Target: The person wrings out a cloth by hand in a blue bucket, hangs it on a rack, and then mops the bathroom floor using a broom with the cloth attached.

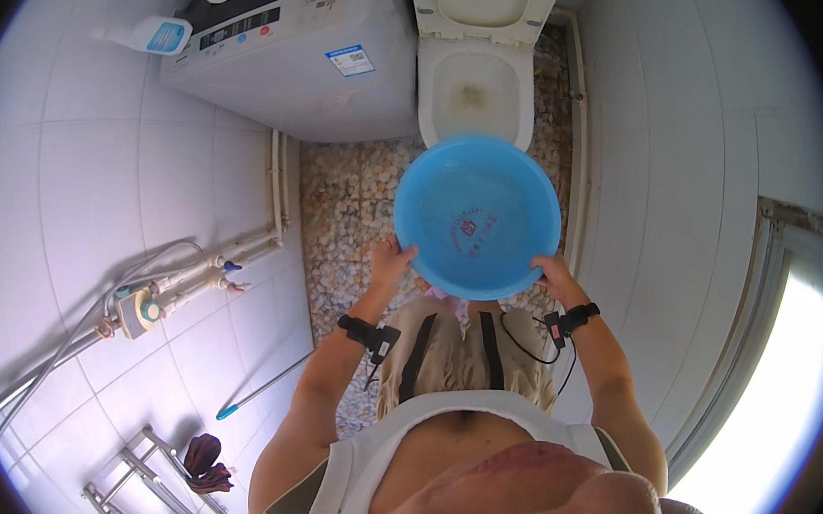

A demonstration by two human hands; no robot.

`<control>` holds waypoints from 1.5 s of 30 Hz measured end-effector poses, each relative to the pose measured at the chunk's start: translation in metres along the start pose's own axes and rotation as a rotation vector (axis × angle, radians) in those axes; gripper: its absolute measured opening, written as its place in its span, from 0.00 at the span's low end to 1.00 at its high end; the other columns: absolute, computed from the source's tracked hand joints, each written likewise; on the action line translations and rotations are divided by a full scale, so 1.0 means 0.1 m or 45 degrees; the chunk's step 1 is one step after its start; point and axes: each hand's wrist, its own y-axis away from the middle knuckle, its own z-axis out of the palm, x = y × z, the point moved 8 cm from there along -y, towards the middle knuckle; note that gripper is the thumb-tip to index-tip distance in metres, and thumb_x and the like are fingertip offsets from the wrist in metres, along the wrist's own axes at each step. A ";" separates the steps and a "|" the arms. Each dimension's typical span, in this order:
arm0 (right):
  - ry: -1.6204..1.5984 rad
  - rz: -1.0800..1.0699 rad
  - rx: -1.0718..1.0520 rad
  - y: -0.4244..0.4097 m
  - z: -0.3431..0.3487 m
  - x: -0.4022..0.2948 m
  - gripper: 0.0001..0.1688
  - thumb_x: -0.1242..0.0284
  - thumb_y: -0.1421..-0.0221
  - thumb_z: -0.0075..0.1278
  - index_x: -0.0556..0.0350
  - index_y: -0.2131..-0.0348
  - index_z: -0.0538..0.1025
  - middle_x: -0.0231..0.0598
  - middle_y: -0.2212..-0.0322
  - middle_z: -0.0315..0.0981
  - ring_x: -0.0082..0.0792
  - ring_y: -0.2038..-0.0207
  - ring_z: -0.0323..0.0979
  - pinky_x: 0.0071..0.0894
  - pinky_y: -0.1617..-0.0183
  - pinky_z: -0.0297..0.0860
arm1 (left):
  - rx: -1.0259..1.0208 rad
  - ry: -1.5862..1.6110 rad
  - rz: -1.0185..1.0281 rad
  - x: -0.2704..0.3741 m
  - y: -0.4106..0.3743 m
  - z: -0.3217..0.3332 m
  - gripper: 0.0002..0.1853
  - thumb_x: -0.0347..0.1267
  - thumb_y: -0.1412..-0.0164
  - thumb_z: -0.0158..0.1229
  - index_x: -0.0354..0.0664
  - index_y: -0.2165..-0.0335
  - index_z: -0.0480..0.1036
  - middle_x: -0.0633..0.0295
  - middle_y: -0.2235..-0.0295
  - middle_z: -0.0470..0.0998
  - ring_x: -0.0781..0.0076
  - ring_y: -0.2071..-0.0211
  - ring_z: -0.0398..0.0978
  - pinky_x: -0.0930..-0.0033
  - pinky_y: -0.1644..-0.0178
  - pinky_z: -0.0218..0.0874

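Both of my hands hold a round blue plastic basin (476, 215) in front of me, just over the near end of the toilet bowl (478, 95). My left hand (391, 259) grips the rim at the lower left, its thumb on top. At the lower right, my right hand (555, 274) grips the rim with the thumb over the edge. Red printing shows on the basin's bottom; it seems to hold clear water, though the depth cannot be told. Each wrist wears a black strap with a small device. Brownish matter lies in the toilet bowl, whose lid and seat are raised.
A washing machine (289, 66) stands left of the toilet, a white bottle (160, 36) at its corner. Pipes and a shower valve (139, 310) line the left wall, above a metal rack (148, 468) with a dark cloth (205, 464). Pebbled flooring (350, 209) lies below.
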 end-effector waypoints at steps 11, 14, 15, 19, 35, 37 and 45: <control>0.080 -0.047 0.046 0.66 0.19 1.04 0.19 0.80 0.58 0.47 0.64 0.61 0.67 0.36 0.72 0.66 0.28 0.74 0.65 0.24 0.75 0.63 | -0.125 0.216 0.029 -0.99 0.79 -0.52 0.16 0.20 0.47 0.54 0.31 0.58 0.67 0.64 0.64 0.74 0.78 0.65 0.70 0.77 0.62 0.62; 0.083 -0.025 0.051 0.78 0.29 1.12 0.19 0.79 0.59 0.48 0.63 0.62 0.68 0.36 0.73 0.66 0.29 0.73 0.66 0.26 0.73 0.65 | -0.114 0.312 0.066 -1.02 0.92 -0.56 0.12 0.22 0.47 0.54 0.35 0.61 0.69 0.69 0.69 0.72 0.83 0.72 0.66 0.79 0.70 0.56; 0.058 -0.021 0.085 0.80 0.31 1.14 0.18 0.78 0.59 0.49 0.62 0.63 0.68 0.36 0.73 0.67 0.29 0.72 0.67 0.27 0.71 0.66 | -0.101 0.332 0.080 -1.00 0.96 -0.56 0.11 0.23 0.46 0.55 0.38 0.62 0.69 0.71 0.72 0.72 0.86 0.76 0.64 0.80 0.74 0.53; 0.045 0.036 0.099 0.70 0.28 1.23 0.20 0.78 0.60 0.50 0.60 0.62 0.68 0.37 0.74 0.67 0.31 0.71 0.68 0.29 0.69 0.67 | -0.099 0.346 0.057 -0.99 0.94 -0.58 0.12 0.22 0.46 0.54 0.35 0.61 0.68 0.68 0.69 0.72 0.82 0.72 0.66 0.78 0.69 0.56; -0.056 0.127 -0.093 -1.01 0.24 -1.17 0.09 0.73 0.50 0.46 0.59 0.68 0.69 0.39 0.72 0.68 0.29 0.77 0.68 0.28 0.66 0.72 | -0.016 0.017 -0.006 0.57 -1.28 0.12 0.11 0.33 0.49 0.59 0.35 0.70 0.70 0.67 0.78 0.70 0.80 0.80 0.64 0.78 0.76 0.58; 0.036 0.065 -0.208 -1.58 0.08 -1.73 0.13 0.71 0.51 0.46 0.64 0.66 0.68 0.46 0.72 0.69 0.30 0.79 0.69 0.24 0.73 0.72 | -0.057 0.069 0.015 0.96 -1.85 0.36 0.11 0.33 0.48 0.59 0.35 0.70 0.70 0.66 0.77 0.70 0.80 0.81 0.63 0.79 0.77 0.57; 0.265 0.092 -0.075 -1.84 -0.21 -2.19 0.12 0.71 0.55 0.47 0.63 0.72 0.69 0.45 0.76 0.70 0.26 0.83 0.64 0.15 0.85 0.63 | 0.008 0.143 -0.029 0.97 -2.16 0.76 0.09 0.29 0.50 0.59 0.34 0.74 0.69 0.66 0.83 0.68 0.80 0.84 0.62 0.76 0.81 0.53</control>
